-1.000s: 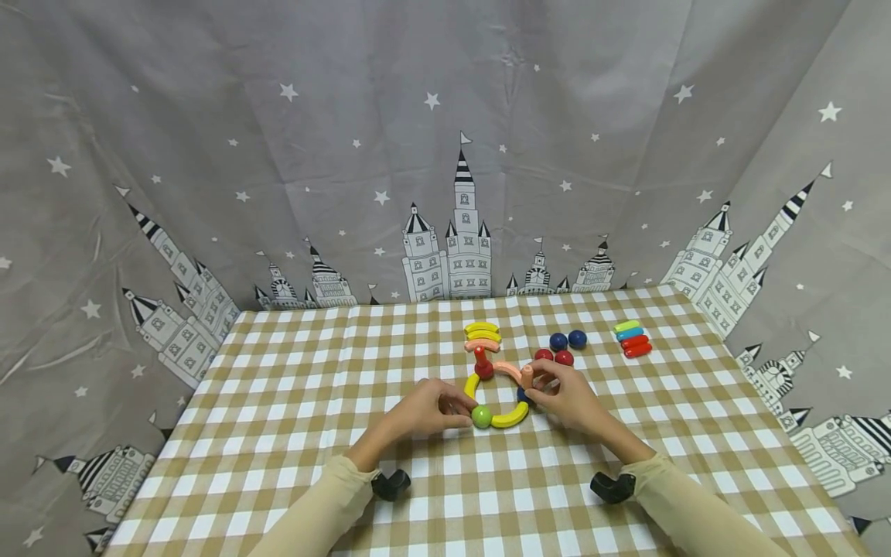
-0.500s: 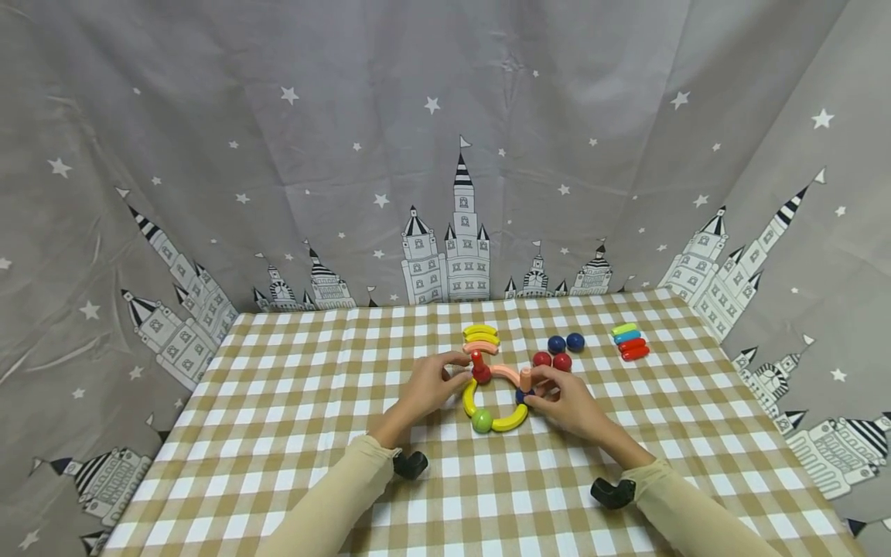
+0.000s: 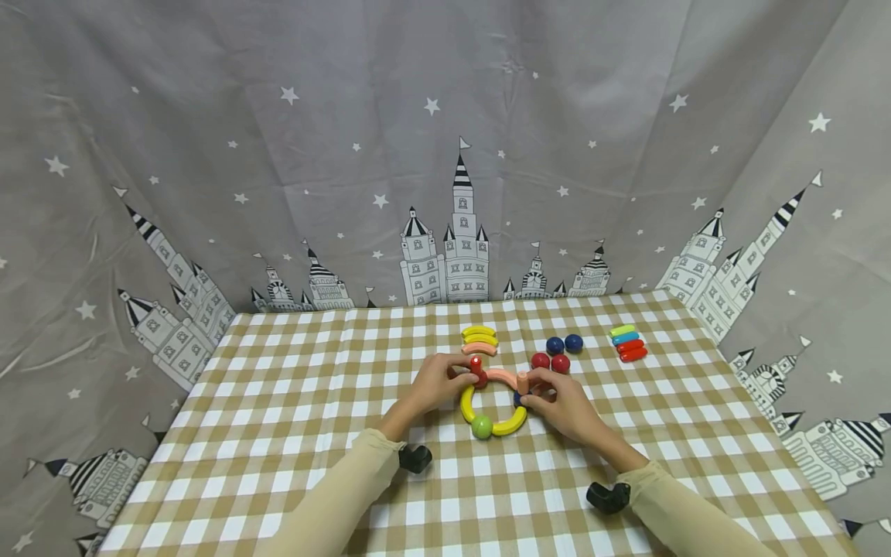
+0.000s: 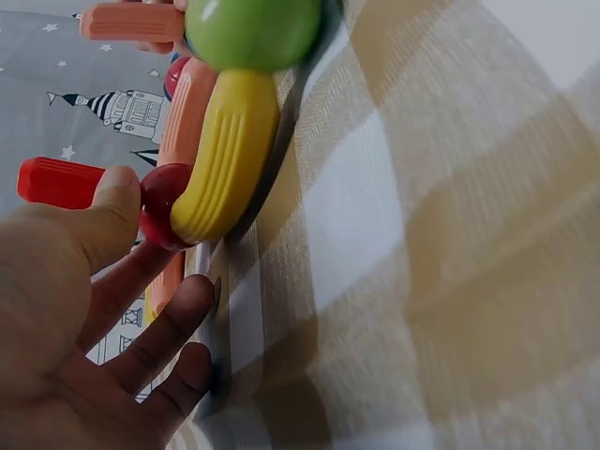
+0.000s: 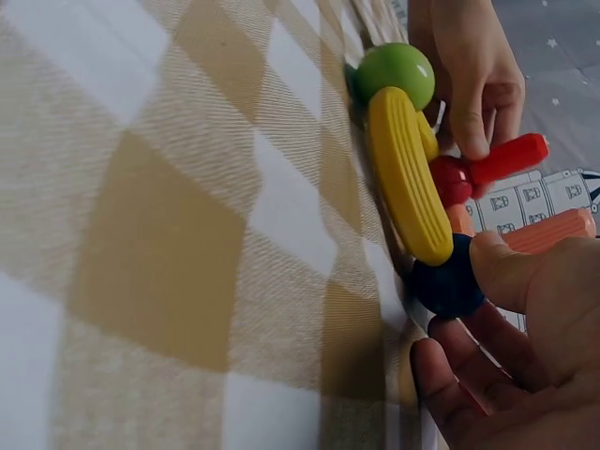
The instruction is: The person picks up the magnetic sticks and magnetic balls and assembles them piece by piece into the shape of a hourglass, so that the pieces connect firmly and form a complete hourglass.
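Note:
A ring of curved bars and balls lies on the checked cloth in the head view. It has a green ball (image 3: pixel 482 426) at the near side, a yellow curved bar (image 3: pixel 510 422) to the right of it, another yellow curved bar (image 3: pixel 467 405) at left and a peach curved bar (image 3: pixel 501 377) at the far side. My left hand (image 3: pixel 440 381) pinches the red ball (image 4: pixel 161 208), from which a short red bar (image 4: pixel 58 183) stands up. On the opposite side, my right hand (image 3: pixel 567 404) pinches the dark blue ball (image 5: pixel 448 283), which bears an upright peach bar (image 3: pixel 523 382).
Beyond the ring lie two yellow curved bars (image 3: pixel 479 332) and a peach curved bar (image 3: pixel 479 350). Two blue balls (image 3: pixel 574 343) and two red balls (image 3: pixel 540 361) sit behind the right hand. Farther right are several short bars (image 3: pixel 633 350). A grey curtain (image 3: pixel 334 116) hangs behind.
My left hand has left the green ball and moved farther away from me to the red ball, which it now pinches. The right hand stays at the dark blue ball.

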The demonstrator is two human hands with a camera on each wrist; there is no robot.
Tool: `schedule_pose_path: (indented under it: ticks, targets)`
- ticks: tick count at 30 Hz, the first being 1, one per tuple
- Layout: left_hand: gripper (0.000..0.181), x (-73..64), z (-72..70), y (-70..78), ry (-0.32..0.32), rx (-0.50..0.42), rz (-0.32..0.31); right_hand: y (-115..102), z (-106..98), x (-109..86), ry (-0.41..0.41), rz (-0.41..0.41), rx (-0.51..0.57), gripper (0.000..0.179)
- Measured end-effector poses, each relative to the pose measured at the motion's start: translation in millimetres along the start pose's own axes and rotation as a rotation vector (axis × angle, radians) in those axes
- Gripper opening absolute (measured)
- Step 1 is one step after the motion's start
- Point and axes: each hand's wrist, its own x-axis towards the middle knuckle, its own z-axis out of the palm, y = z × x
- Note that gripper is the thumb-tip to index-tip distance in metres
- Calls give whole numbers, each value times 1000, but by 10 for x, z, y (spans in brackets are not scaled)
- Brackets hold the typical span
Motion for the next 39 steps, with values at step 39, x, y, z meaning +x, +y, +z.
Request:
schedule_pose_path:
  ticks: [39]
  targets:
    - [19,-365,-20,-52,127,-27,-29,-23,38,185,-69,74,150,26]
